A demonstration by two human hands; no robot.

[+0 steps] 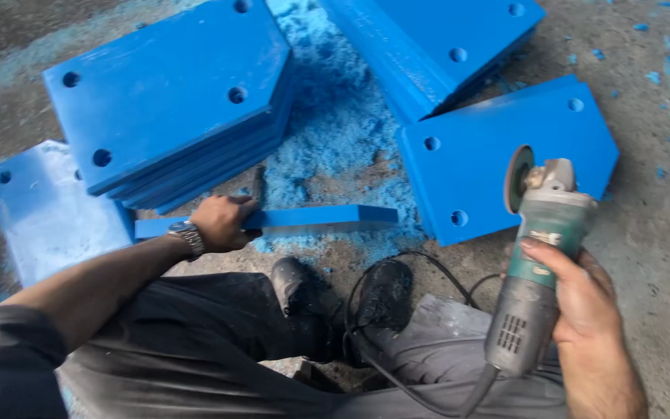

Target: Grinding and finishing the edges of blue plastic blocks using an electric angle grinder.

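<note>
Nearest the camera, the person's dark-trousered legs and two dusty black shoes (335, 295) filled the lower middle, with a black power cord (381, 341) looping across them and leaving little free room there. At the lower right, the right hand (591, 310) was clenched around the grey body of an angle grinder (533, 287), thumb laid over its green neck; the tool stood tilted, its grinding disc (517, 180) edge-on at the top and raised clear of the plates. Bare concrete floor (653, 233) lay open to the right of it.

A little farther out, the left hand (225, 223), with a metal wristwatch (189, 235) on the wrist, was closed on a blue plastic plate (312, 218) that stood on its long edge across the floor in front of the shoes, its upper edge facing the camera. The plate's right end reached close to a flat blue plate with holes (505, 155); whether they touched could not be told.

Behind the left hand, a stack of blue plates (172, 101) rested partly over a pale-dusted blue plate (40, 209) at the left edge. Between the stacks, blue shavings (335, 124) lay thick on the floor. Farthest off, another stack of blue plates (436, 39) ran out of the top edge.
</note>
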